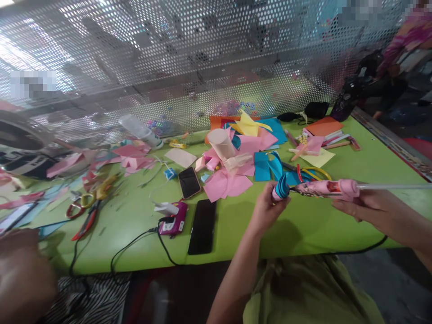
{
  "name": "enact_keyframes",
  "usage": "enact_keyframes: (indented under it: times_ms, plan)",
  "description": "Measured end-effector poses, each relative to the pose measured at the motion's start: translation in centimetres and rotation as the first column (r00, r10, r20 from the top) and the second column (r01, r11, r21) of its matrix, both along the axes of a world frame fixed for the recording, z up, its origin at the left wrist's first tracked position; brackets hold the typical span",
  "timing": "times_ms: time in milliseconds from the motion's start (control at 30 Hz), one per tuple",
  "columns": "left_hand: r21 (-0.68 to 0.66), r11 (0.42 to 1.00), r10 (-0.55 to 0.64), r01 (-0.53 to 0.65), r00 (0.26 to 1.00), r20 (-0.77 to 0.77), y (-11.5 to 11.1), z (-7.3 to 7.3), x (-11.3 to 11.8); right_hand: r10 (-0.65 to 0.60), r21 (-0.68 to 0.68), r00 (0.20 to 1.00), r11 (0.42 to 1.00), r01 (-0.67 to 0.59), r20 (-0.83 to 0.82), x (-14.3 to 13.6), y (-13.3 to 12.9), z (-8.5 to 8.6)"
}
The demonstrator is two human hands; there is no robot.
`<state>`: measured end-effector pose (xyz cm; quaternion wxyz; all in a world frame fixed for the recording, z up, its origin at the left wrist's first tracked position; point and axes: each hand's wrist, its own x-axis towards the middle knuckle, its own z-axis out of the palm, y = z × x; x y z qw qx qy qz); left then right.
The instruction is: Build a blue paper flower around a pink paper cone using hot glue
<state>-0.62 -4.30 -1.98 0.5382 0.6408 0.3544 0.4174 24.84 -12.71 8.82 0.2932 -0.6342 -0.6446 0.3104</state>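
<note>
My left hand (266, 209) is closed around a small roll of blue and pink paper (281, 189), which it holds above the front part of the table. In my right hand (378, 209) is a pink hot glue gun (324, 188), with a clear glue stick poking out of its back. The dark nozzle points left and is at or very near the roll; whether it touches, I cannot tell. Just behind my hands lie blue paper pieces (261, 166) and pliers with red and yellow handles (313, 171), partly hidden.
The green table (135, 243) bears two phones, a black one (202, 227) nearest, and a purple power socket (173, 220) with cords. Pink paper (229, 184), scissors (79, 204) and pliers (89, 220) lie about. Another person's hand (23, 270) is at left. Perforated metal (189, 58) stands behind.
</note>
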Motion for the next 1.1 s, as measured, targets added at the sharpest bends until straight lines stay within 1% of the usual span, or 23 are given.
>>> enact_keyframes:
  times_ms: [167, 333, 500, 600, 767, 1000, 1100]
  plan:
    - [-0.012, 1.0, -0.011, 0.01, 1.0, -0.01, -0.03, 0.05, -0.04, 0.003, -0.005, 0.999, 1.0, -0.003, -0.036, -0.31, 0.15, 0.17]
    - [-0.01, 1.0, -0.009, 0.009, 1.0, -0.008, 0.02, 0.0, -0.01, 0.002, -0.025, 1.0, 1.0, -0.003, -0.015, -0.18, 0.19, -0.07]
    - [-0.013, 1.0, -0.002, 0.002, 1.0, 0.001, 0.05, -0.13, 0.04, 0.085, -0.048, 0.996, 0.995, -0.085, -0.012, 0.3, 0.27, 0.07]
    - [-0.005, 1.0, -0.008, 0.008, 1.0, 0.009, 0.07, -0.22, 0.03, 0.12, -0.043, 0.992, 0.992, -0.122, -0.041, 0.25, 0.4, 0.2]
    - [0.028, 1.0, -0.004, 0.005, 0.999, -0.033, 0.11, -0.36, 0.01, 0.107, -0.021, 0.988, 0.994, -0.11, -0.109, -0.21, 0.47, 0.29]
    - [0.014, 1.0, 0.016, -0.016, 0.999, -0.033, 0.02, -0.2, 0.01, 0.105, -0.042, 0.993, 0.993, -0.108, -0.062, 0.2, 0.14, 0.24]
    - [0.022, 1.0, 0.016, -0.015, 0.999, -0.03, 0.03, -0.36, 0.01, 0.113, -0.029, 0.99, 0.993, -0.116, -0.083, -0.02, 0.08, 0.29]
